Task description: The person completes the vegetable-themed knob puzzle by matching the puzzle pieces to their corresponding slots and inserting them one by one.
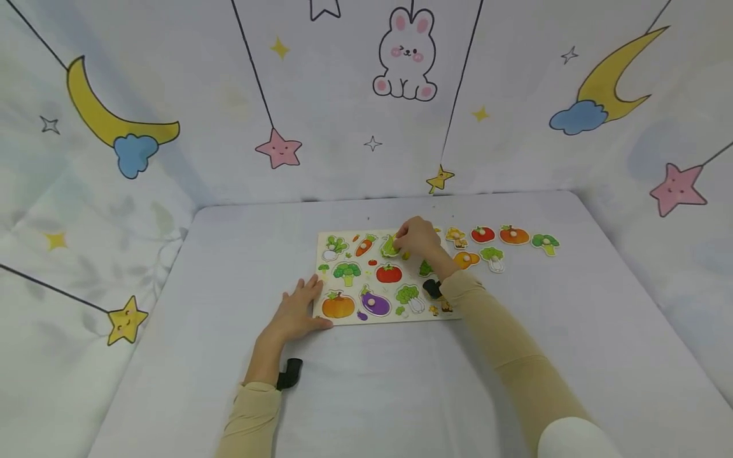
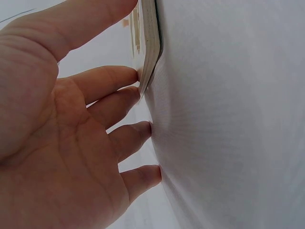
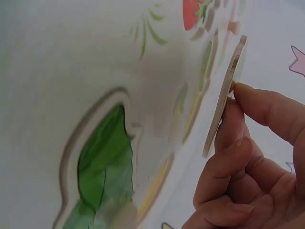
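Note:
A flat wooden vegetable puzzle board (image 1: 361, 321) lies on the white table. My right hand (image 1: 420, 238) is over its upper middle, pinching a green vegetable puzzle piece (image 1: 389, 247) between thumb and finger. In the right wrist view the piece (image 3: 224, 100) appears edge-on, tilted and apart from the board's surface. My left hand (image 1: 296, 310) touches the board's left edge with its fingers spread. In the left wrist view, some fingertips (image 2: 133, 76) meet the board's edge and others rest on the cloth. An eggplant piece (image 1: 375, 303) and a carrot piece (image 1: 365, 245) sit on the board.
To the right lie loose pieces: a mushroom (image 1: 456, 237), a tomato (image 1: 483, 235), a pumpkin (image 1: 514, 235), a broccoli (image 1: 545, 243), a leafy cabbage (image 1: 492, 258) and an orange piece (image 1: 466, 259). My right forearm (image 1: 504, 337) covers the board's lower right. A patterned backdrop (image 1: 343, 172) stands behind the table.

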### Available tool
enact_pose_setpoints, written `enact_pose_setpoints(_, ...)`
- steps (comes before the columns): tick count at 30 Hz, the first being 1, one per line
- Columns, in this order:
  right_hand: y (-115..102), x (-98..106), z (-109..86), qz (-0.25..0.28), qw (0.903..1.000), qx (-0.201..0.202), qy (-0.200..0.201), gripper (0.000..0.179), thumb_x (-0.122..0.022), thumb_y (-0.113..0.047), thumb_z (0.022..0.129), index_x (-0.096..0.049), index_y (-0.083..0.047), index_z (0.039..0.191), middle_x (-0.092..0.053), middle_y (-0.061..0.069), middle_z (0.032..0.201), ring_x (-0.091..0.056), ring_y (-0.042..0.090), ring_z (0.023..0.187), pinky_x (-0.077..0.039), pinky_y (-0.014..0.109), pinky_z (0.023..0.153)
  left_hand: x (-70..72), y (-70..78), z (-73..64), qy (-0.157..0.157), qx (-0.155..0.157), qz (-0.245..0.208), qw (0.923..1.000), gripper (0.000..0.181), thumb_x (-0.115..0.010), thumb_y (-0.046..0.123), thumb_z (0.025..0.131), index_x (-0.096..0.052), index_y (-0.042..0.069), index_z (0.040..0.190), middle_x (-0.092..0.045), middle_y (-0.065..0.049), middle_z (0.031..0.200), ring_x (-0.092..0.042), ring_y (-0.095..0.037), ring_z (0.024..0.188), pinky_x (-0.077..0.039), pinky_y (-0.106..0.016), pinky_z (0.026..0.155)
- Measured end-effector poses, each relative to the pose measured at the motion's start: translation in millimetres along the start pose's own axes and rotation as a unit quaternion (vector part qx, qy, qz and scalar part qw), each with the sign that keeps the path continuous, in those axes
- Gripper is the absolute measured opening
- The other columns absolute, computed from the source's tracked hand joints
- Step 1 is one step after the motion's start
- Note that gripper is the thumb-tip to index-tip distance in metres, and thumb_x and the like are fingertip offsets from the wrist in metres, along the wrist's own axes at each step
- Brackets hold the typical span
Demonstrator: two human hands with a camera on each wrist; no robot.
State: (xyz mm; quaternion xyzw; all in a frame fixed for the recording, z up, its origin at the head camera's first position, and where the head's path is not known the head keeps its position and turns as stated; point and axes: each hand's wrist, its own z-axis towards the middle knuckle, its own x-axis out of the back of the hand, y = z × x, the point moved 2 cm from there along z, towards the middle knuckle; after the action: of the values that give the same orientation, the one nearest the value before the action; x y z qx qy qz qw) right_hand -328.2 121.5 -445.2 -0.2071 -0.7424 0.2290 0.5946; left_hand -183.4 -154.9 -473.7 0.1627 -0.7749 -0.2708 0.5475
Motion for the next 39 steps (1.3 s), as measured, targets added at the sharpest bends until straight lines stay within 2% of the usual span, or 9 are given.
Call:
enact_pose_setpoints(9,-6.0,-12.1,12.7,-0.034,0.9980,-0.046,-0.025,0.012,-0.073,-0.022,0.082,-0.071,-0.011,0.084,-0.069,0.004,0.079,-0.056,0.015,0.059,-0.041,0.026,0.050,0.1,-0.1,-0.7,0.006,0.001,0.000,1.0000,0.091,-0.081,0.028,0.079,-0.033,0.003,0.151,-0.018,-0.011,0.163,-0.007,-0.040,0.151,-0.001,-0.065,0.118)
enact_pose_setpoints(26,-7.5,-15.9,20.3,-0.082,0.9945,-0.048,-0.043,0.015,-0.072,-0.022,0.084,-0.065,-0.009,0.082,-0.062,0.004,0.075,-0.054,0.017,0.063,-0.039,0.026,0.053,0.3,-1.5,1.5,0.006,-0.001,0.007,1.0000,0.090,-0.080,0.028,0.080,-0.032,0.004,0.152,-0.018,-0.011,0.163,-0.006,-0.040,0.151,-0.003,-0.065,0.118)
enact_pose_setpoints(31,-8.3,-12.6,13.1,-0.076,0.9957,-0.021,-0.048,0.017,-0.071,-0.022,0.086,-0.068,-0.006,0.092,-0.067,0.008,0.087,-0.057,0.018,0.069,-0.043,0.026,0.057,0.5,-0.6,1.1,0.004,0.001,0.007,1.0000,0.090,-0.080,0.028,0.080,-0.031,0.003,0.152,-0.017,-0.012,0.163,-0.006,-0.040,0.151,-0.002,-0.065,0.118)
enact_pose_setpoints(35,-7.3,-1.7,-3.2,-0.050,0.9971,0.023,-0.052,0.026,-0.071,-0.021,0.087,-0.071,-0.002,0.106,-0.070,0.013,0.104,-0.062,0.023,0.082,-0.051,0.030,0.067,0.4,0.2,0.4,0.000,0.002,0.005,1.0000,0.090,-0.080,0.028,0.080,-0.031,0.003,0.152,-0.016,-0.012,0.163,-0.006,-0.041,0.151,-0.001,-0.065,0.118)
enact_pose_setpoints(39,3.4,11.9,-24.2,-0.029,0.9970,0.051,-0.050,0.026,-0.071,-0.021,0.088,-0.071,-0.004,0.108,-0.068,0.012,0.102,-0.059,0.024,0.085,-0.049,0.032,0.070,0.4,0.8,0.6,0.001,-0.001,0.004,1.0000,0.091,-0.080,0.028,0.080,-0.031,0.003,0.152,-0.017,-0.012,0.163,-0.006,-0.042,0.150,-0.002,-0.065,0.118)
